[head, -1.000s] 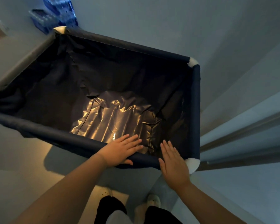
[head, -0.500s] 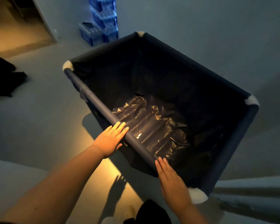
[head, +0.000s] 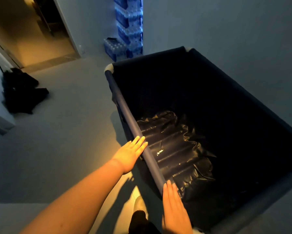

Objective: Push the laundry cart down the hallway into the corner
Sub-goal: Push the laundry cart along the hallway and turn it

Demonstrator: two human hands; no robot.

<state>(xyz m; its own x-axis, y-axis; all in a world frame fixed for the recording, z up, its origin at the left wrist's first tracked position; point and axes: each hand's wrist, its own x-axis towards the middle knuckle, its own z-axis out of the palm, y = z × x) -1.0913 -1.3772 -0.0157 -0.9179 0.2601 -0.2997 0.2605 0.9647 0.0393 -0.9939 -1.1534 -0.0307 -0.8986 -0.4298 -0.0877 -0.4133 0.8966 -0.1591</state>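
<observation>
Left hand: the left hand (head: 131, 153) lies flat, fingers spread loosely, touching the near rail of the dark blue fabric laundry cart (head: 125, 108).
Right hand: the right hand (head: 174, 206) is flat, fingers together, on the same rail near its corner.
Hidden: cart's right corner cut off; interior dark.
Cart: beside the grey wall (head: 226, 22), near stacked blue bottled-water packs (head: 128, 27).
Arms: both extended forward.

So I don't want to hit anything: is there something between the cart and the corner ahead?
Yes. Stacked water bottle packs fill the corner, just past the laundry cart's far end; the floor between looks bare.
</observation>
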